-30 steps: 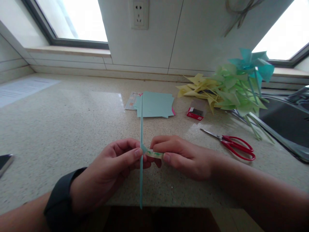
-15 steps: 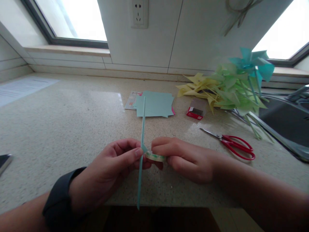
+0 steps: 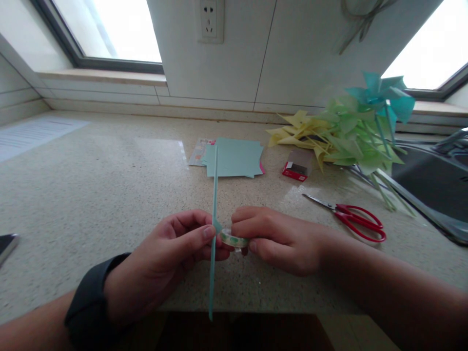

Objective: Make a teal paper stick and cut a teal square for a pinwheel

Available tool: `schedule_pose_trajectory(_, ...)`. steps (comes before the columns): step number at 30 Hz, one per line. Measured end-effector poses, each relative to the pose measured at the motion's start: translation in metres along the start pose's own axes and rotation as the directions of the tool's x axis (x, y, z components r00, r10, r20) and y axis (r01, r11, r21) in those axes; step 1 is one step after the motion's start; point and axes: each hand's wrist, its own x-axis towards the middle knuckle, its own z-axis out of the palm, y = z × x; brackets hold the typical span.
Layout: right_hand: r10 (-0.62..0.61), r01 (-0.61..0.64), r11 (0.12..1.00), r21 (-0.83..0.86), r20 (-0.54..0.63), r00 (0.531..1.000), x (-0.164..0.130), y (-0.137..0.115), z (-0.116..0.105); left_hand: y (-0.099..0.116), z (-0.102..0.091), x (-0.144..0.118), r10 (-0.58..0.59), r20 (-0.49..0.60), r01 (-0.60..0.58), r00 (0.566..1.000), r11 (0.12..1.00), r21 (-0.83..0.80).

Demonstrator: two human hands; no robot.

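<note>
My left hand (image 3: 183, 243) pinches a thin rolled stick of light teal paper (image 3: 215, 195) near its middle. The stick stands almost vertical in view, with a small paper corner sticking out to the right at my fingertips. Closed around a small roll of clear tape (image 3: 234, 239) with green print is my right hand (image 3: 274, 236). The roll sits right beside the stick, close to my left fingertips. Whether tape runs from the roll to the paper I cannot tell.
Light teal paper sheets (image 3: 237, 157) lie at the back, beside a small red box (image 3: 295, 171). Red-handled scissors (image 3: 351, 219) rest at the right. Yellow, green and blue paper pinwheels (image 3: 351, 126) are heaped by the sink (image 3: 435, 175). A dark device (image 3: 7, 246) lies far left.
The top of the stick has tipped slightly left. The tape roll has turned a little in my right hand, whose fingers have shifted slightly.
</note>
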Motion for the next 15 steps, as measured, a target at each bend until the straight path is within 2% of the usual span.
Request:
schedule_pose_trajectory(8, -0.015, 0.015, 1.000, 0.004, 0.000, 1.000, 0.0012, 0.0019, 0.0024, -0.0008, -0.0017, 0.0022, 0.006, 0.071, -0.013, 0.997, 0.996, 0.093)
schedule_pose_trajectory(15, -0.044, 0.044, 0.999, -0.002, -0.003, 0.999, -0.0007, 0.0020, 0.0008, 0.0004, 0.0002, 0.0008, -0.009, 0.055, 0.003, 0.998, 0.995, 0.104)
